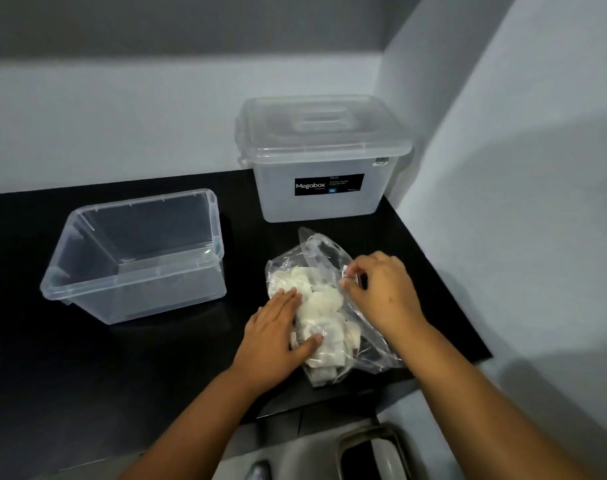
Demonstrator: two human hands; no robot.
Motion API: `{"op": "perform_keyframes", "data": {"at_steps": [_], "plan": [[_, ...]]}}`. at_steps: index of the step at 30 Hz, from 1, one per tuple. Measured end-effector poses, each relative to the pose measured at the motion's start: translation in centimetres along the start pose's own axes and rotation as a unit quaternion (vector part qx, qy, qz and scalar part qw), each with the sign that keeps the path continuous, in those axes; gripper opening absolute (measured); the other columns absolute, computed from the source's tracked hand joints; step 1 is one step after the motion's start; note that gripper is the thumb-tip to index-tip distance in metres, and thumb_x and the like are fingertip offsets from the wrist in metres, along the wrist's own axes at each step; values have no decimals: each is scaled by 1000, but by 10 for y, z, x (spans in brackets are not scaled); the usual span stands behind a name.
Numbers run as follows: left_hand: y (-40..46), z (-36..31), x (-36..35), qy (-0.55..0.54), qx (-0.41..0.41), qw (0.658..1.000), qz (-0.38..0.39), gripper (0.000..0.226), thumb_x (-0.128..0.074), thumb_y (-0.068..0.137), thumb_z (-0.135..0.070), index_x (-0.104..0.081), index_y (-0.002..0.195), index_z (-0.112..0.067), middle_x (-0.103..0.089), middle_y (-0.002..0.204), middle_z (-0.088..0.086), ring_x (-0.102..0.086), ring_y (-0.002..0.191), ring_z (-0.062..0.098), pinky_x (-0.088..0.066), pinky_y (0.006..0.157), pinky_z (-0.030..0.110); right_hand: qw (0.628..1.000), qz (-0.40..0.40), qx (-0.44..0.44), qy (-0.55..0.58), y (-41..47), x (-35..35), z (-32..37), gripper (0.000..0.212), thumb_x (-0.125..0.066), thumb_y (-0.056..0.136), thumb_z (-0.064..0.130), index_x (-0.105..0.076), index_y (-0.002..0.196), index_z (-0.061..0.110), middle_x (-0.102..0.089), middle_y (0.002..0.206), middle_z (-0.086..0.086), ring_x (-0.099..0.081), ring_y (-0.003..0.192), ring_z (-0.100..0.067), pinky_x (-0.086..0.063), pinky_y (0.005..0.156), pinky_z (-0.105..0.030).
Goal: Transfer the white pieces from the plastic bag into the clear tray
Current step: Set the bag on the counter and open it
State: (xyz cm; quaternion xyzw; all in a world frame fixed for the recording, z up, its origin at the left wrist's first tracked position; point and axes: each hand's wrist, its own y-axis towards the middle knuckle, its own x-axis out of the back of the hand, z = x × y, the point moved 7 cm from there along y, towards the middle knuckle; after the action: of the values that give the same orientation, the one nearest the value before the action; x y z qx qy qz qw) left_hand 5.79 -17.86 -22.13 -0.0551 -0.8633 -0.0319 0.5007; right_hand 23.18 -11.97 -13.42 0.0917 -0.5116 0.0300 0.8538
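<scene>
Plastic bag (329, 306) full of white pieces (316, 303), flat on the black counter (122, 375). Left hand (278, 337) pressed on the bag, fingers straight and together. Right hand (381, 292) at the bag's label, fingertips pinched, maybe on it. Clear tray (132, 258) near, to the left. Lidded box (323, 161) behind.

Tray (136, 258) left on counter (87, 375); bag (326, 271) w/ pieces (323, 303) right of it; lidded box (323, 161) behind bag.
</scene>
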Motion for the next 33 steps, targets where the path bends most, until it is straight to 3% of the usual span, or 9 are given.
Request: {"op": "perform_keyframes", "data": {"at_steps": [5,12,14,17,20,23,28,31,33], "plan": [[2,6,-1,4,6,1000,18,90,-33,78,-78,-20,151,-28,-14,159,-13,-5,147,3,-13,120,39,980,141,-3,-141,-18,-32,17,75,-63,75,67,-40,138,34,-43,131,5,-43,121,-20,-39,100,-41],[2,15,5,12,-10,998,60,92,-31,77,-81,-13,152,-30,-7,160,-17,-1,146,1,-6,121,36,990,-31,-131,45,-11,17,-40,12,-60,90,16,-60,102,17,-66,81,0,-65,73,-22,-51,64,-32],[1,18,8,12,-15,998,65,92,-30,76,-81,-13,152,-31,-7,160,-17,0,145,-1,-5,120,35,984,-22,-177,15,-12,20,-63,13,-63,89,16,-59,101,14,-68,80,-6,-66,79,-30,-49,66,-31],[-2,20,13,17,-21,997,66,91,-33,77,-80,-15,151,-31,-8,159,-17,-4,146,1,-5,118,33,973,6,-227,-37,-16,16,-80,46,-72,83,23,-54,124,12,-65,109,-15,-63,100,-35,-51,79,-37],[-1,13,22,38,-44,997,43,91,-37,76,-81,-22,150,-30,-15,158,-14,-11,146,7,-13,118,35,977,-89,-163,-106,-21,31,-56,65,-78,78,20,-47,135,12,-55,116,-16,-55,105,-34,-48,86,-41],[7,-13,39,70,-109,992,-7,83,-43,79,-76,-29,147,-29,-25,154,-13,-21,142,9,-24,113,34,986,-157,-4,-55,-22,44,-14,42,-75,79,14,-58,118,13,-57,104,-7,-54,97,-24,-46,85,-36],[37,-79,50,122,-270,955,-11,55,-40,89,-35,-38,144,-30,-35,152,-13,-35,135,10,-35,99,33,994,63,-59,61,-8,2,-21,12,-66,88,12,-71,95,20,-70,87,4,-66,76,-9,-56,78,-29],[60,-81,31,202,-244,944,94,65,-37,90,-21,-19,151,-33,-21,158,-13,-10,148,14,-22,107,36,980,179,-56,62,-11,-21,-23,14,-67,88,16,-75,97,23,-74,91,7,-65,74,0,-50,70,-11],[67,-72,23,253,-213,931,154,67,-40,91,-16,-18,152,-31,-30,155,-11,2,149,17,-10,115,42,971,226,-40,64,-16,-30,-19,13,-67,88,18,-76,96,24,-73,90,8,-65,75,0,-51,70,-12]]}}
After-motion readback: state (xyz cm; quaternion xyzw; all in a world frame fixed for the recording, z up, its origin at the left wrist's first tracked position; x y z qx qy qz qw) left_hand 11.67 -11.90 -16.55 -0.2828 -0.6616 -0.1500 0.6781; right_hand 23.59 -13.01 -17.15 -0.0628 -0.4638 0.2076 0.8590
